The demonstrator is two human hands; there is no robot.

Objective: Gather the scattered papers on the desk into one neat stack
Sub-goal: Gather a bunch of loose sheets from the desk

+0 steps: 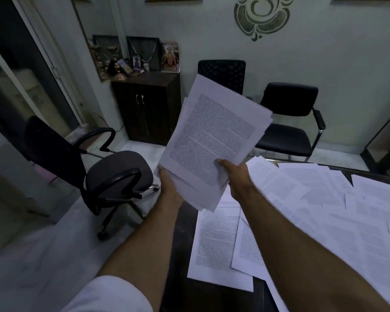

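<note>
Above desk (212,296) — two hands, left hand (170,188) and right hand (234,176), grip one bundle (212,140).

Both hands hold a loose bundle of printed papers (212,140) raised above the dark desk (180,233): the left hand (170,188) grips its lower left corner, the right hand (235,176) pinches the lower right edge, thumb on top. More printed sheets (324,212) lie scattered and overlapping on the desk. A grey swivel chair (113,174) stands to the left, and a black armchair (288,122) by the wall.

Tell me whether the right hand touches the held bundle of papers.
Touching. The head view shows the right hand with its thumb pressed on the bundle of papers.
</note>
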